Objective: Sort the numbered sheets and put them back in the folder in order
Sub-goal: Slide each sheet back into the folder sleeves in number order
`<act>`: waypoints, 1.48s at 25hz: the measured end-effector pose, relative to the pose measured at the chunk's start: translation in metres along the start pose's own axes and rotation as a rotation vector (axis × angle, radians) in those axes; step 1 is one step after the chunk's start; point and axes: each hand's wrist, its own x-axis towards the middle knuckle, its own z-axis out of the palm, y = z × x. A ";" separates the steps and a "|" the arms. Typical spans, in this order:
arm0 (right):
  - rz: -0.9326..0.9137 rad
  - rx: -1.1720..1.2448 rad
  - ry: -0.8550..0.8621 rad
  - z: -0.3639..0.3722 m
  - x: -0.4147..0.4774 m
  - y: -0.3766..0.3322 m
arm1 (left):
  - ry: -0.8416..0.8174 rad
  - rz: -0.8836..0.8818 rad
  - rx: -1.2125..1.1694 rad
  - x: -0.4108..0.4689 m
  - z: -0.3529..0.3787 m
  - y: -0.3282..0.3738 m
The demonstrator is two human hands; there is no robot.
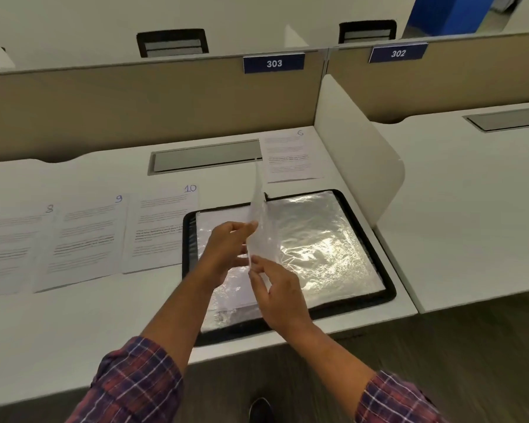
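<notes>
Folder (pixel 187 239) is lying open at the centre right of the frame, flat on the white tabletop (pixel 74 331), with its near edge reaching the tabletop's front edge. Its right page (pixel 318 239) is glaring with reflected light off clear plastic. One clear pocket (pixel 259 206) is standing nearly upright over the middle of the folder, edge-on to the camera.

Both hands are holding it. The left hand (pixel 229 248) is reaching in from the lower left and pinching the pocket's near edge between thumb and fingers. The right hand (pixel 275 288) is coming in from the lower right, just below the left, and pinching the pocket's lower corner between thumb and forefinger. Both forearms are showing plaid cuffs (pixel 135 380) at the bottom of the frame.

Four numbered sheets are lying face up on the tabletop. Sheet 10 (pixel 162 227) is lying just left of the folder, with its right edge meeting the folder's rim. Sheet 9 (pixel 86 239) is sitting next to it on the left, and sheet 8 (pixel 13 248) is lying at the left edge of the frame. Sheet 6 (pixel 290 154) is lying apart from these, above the folder, beside a white divider (pixel 358 141). Whether the folder's left page is holding a sheet is too blurred to tell.

A grey hatch (pixel 206 155) is sitting in the tabletop left of sheet 6. A blue label reading 303 (pixel 274 63) is hanging on the beige partition (pixel 104 108) behind.
</notes>
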 end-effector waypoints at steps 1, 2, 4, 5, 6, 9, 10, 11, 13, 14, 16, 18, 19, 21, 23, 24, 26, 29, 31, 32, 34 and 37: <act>-0.014 -0.011 -0.041 0.009 -0.002 -0.002 | 0.052 0.009 0.003 0.001 -0.010 -0.006; -0.020 -0.024 -0.088 0.016 -0.004 -0.006 | 0.112 0.016 0.011 0.004 -0.022 -0.014; -0.005 -0.055 -0.201 0.029 -0.007 -0.009 | 0.216 0.010 0.037 0.010 -0.042 -0.032; 0.006 -0.068 -0.264 0.034 -0.008 -0.008 | 0.257 0.004 0.062 0.012 -0.051 -0.040; 0.016 -0.074 -0.324 0.038 -0.008 -0.007 | 0.294 0.002 0.096 0.013 -0.058 -0.049; 0.024 -0.047 -0.402 0.045 -0.004 -0.002 | 0.379 0.012 0.279 0.017 -0.075 -0.076; 0.025 -0.045 -0.389 0.045 -0.002 0.001 | 0.406 0.017 0.357 0.018 -0.077 -0.082; 0.032 -0.057 -0.369 0.043 0.000 0.006 | 0.427 0.032 0.423 0.019 -0.079 -0.088; 0.048 -0.152 -0.334 0.041 0.005 0.021 | 0.461 0.078 0.548 0.021 -0.082 -0.097; 0.047 -0.231 -0.324 0.039 0.009 0.030 | 0.471 0.095 0.587 0.021 -0.082 -0.101; 0.025 -0.403 -0.307 0.037 0.017 0.047 | 0.479 0.126 0.613 0.020 -0.080 -0.109; 0.004 -0.550 -0.300 0.035 0.025 0.063 | 0.500 0.187 0.691 0.018 -0.076 -0.116; 0.002 -0.610 -0.311 0.034 0.031 0.070 | 0.515 0.227 0.791 0.017 -0.075 -0.119; 0.008 -0.687 -0.341 0.031 0.042 0.082 | 0.515 0.314 1.032 0.020 -0.073 -0.125; 0.013 -0.713 -0.352 0.031 0.056 0.089 | 0.465 0.362 1.160 0.028 -0.072 -0.123; 0.015 -0.730 -0.355 0.030 0.063 0.091 | 0.436 0.361 1.198 0.032 -0.069 -0.119; 0.034 -0.773 -0.371 0.029 0.078 0.098 | 0.384 0.358 1.262 0.047 -0.062 -0.109; 0.071 -0.763 -0.371 0.022 0.108 0.109 | 0.312 0.360 1.331 0.085 -0.050 -0.093; 0.097 -0.763 -0.351 0.013 0.132 0.115 | 0.287 0.395 1.355 0.113 -0.041 -0.080; 0.114 -0.774 -0.322 0.007 0.147 0.120 | 0.273 0.408 1.362 0.130 -0.035 -0.071; 0.159 -0.795 -0.283 -0.005 0.177 0.134 | 0.262 0.443 1.385 0.163 -0.022 -0.054; 0.212 -0.816 -0.268 -0.025 0.227 0.162 | 0.246 0.491 1.430 0.211 0.000 -0.024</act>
